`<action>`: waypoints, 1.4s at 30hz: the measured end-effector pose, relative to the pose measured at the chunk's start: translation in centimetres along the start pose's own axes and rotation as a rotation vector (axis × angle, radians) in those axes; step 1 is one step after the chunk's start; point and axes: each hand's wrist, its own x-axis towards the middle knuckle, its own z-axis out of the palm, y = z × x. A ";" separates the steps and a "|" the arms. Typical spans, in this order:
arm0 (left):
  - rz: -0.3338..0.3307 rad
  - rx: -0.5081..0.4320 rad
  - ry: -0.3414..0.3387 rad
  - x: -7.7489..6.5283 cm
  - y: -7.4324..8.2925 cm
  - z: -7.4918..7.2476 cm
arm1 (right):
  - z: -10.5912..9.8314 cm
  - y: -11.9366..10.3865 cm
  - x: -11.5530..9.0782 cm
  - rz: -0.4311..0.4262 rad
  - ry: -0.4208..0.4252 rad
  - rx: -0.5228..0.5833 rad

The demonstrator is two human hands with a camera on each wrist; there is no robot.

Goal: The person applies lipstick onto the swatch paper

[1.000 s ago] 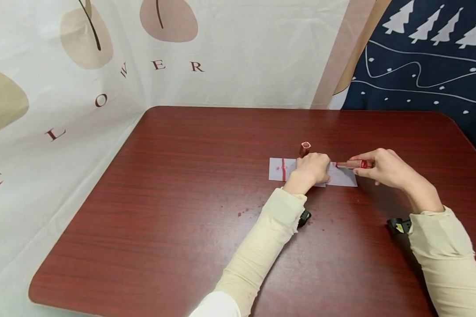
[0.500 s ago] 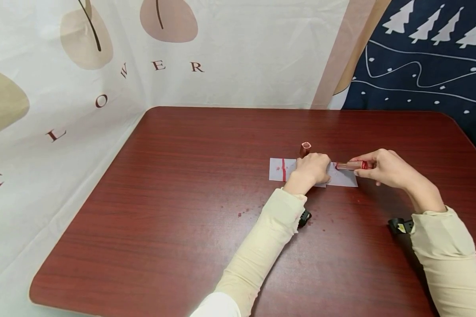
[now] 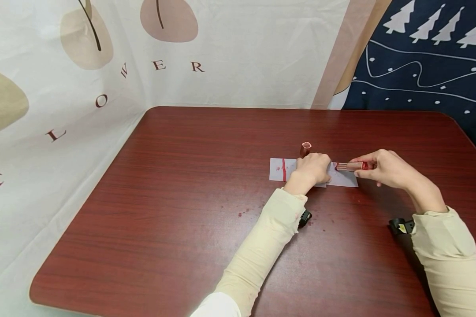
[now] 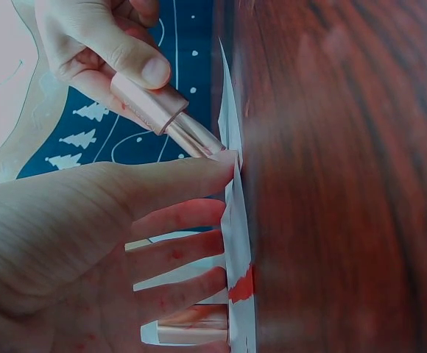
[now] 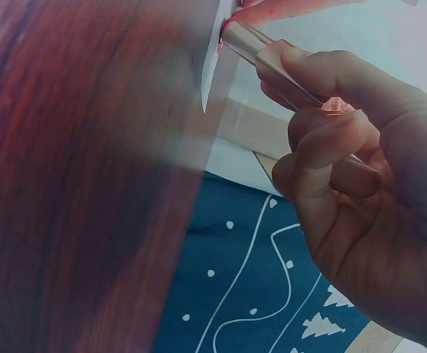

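A white strip of paper (image 3: 343, 179) lies on the table, with a red stripe (image 3: 284, 170) and red smudges near its left end. My left hand (image 3: 313, 168) covers the middle of the strip. In the left wrist view its nearly straight fingers (image 4: 188, 250) press their tips onto the paper. My right hand (image 3: 388, 166) pinches a rose-gold lipstick (image 3: 352, 166) between thumb and fingers. The lipstick's tip meets the paper just right of my left hand, where a red mark shows. Behind my left hand stands an open-topped rose-gold lipstick cap (image 3: 305, 150).
The dark red wooden table (image 3: 174, 185) has rounded corners. Small red specks (image 3: 242, 214) dot its surface near my left forearm. A white printed cloth (image 3: 254, 57) hangs behind, and a navy cloth (image 3: 412, 83) with white trees hangs at the right.
The lipstick's tip has shifted slightly toward me on the paper, with the red mark beside it. My left hand, the paper and the standing cap stay in place.
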 end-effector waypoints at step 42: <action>0.006 -0.010 -0.001 -0.1 0.0 -0.1 | -0.5 -0.3 -0.2 0.053 -0.063 0.031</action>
